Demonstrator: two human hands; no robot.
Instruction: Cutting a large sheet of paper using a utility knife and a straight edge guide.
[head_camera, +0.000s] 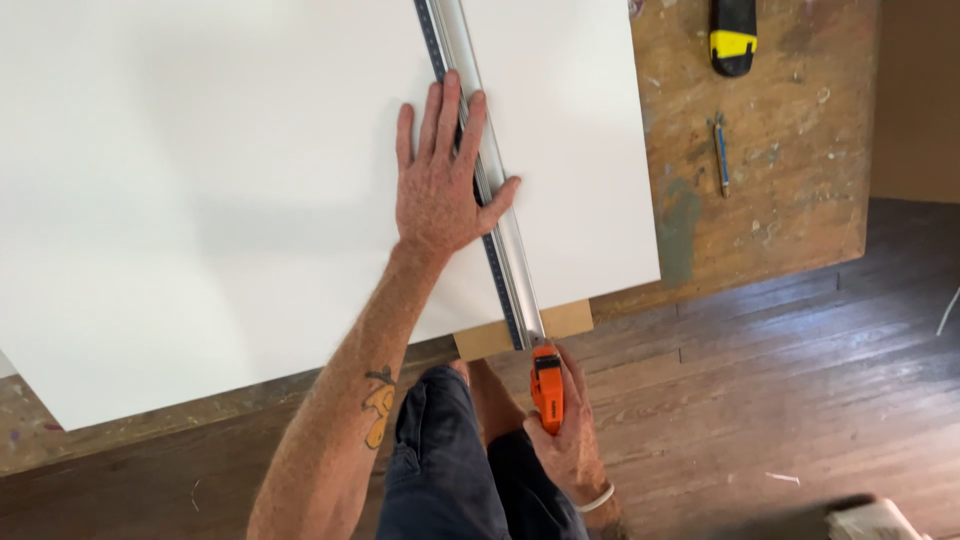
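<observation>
Bare forearms, an orange-yellow tattoo (378, 408) on the left, white wristband (597, 499), dark navy trousers (450, 470).

The white board (230, 200) is cut off by the top and left picture edges. The metal straightedge (490, 190) runs out of the top edge; the left hand (437, 185) hides part of it. The orange utility knife (546, 388) blade tip is too small to resolve. The right hand (570, 440) covers the knife's lower body. The yellow-and-black tool (733, 38) is cropped at the top.
</observation>
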